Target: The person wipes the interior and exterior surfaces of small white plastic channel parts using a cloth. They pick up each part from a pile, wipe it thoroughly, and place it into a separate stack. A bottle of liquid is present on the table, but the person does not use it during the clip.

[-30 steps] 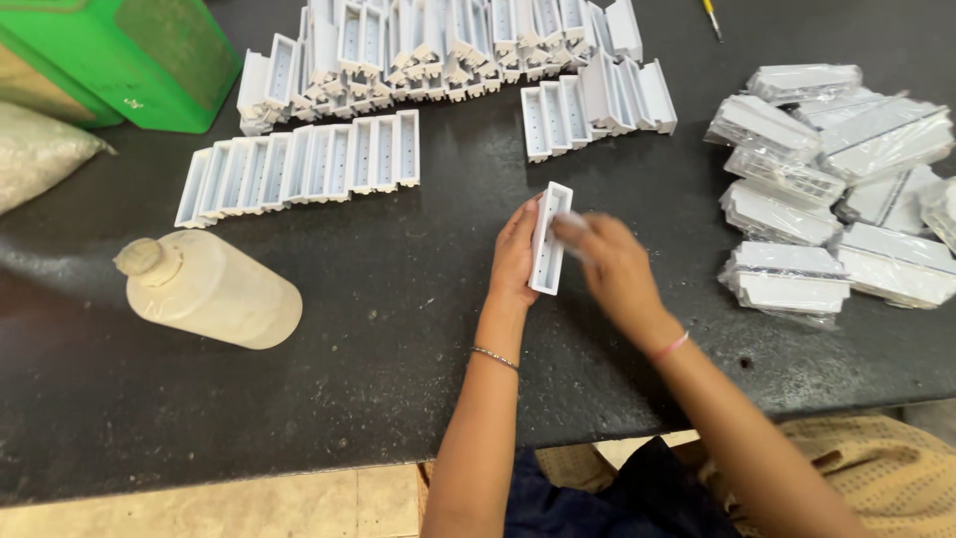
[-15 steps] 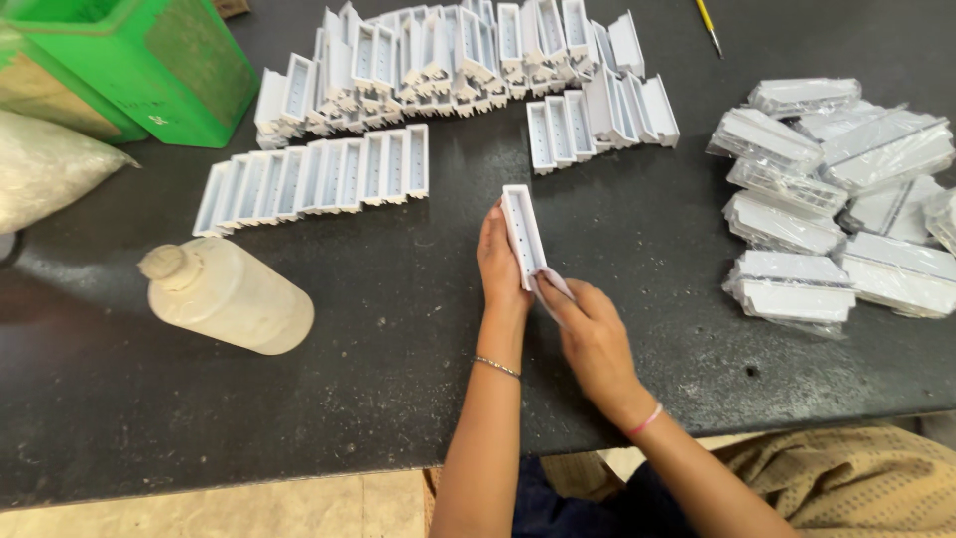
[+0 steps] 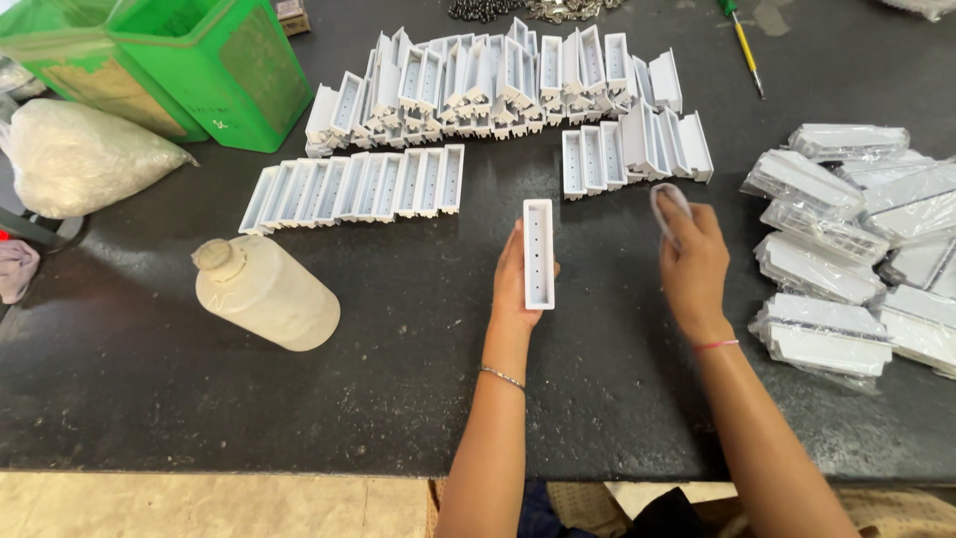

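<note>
Head view looks down on a dark table (image 3: 418, 399) where the left hand (image 3: 518, 284) grips one white plastic channel piece (image 3: 538, 253), fingers curled along its left side, open face up with small holes showing. Its long axis runs from the near edge toward the far edge, near the table's middle. The right hand (image 3: 692, 264) has its fingers closed around a small pale wad (image 3: 669, 207), just short of a row of about seven similar pieces (image 3: 637, 154). A flat row of roughly nine pieces (image 3: 358, 186) lies to the left; a bigger heap (image 3: 498, 80), too tangled to count, sits toward the far edge. About nine clear-wrapped white bundles (image 3: 856, 249) crowd the right edge. One cream bottle (image 3: 264, 292) lies on its side at left; two green bins (image 3: 169, 60) fill the far left corner.
</note>
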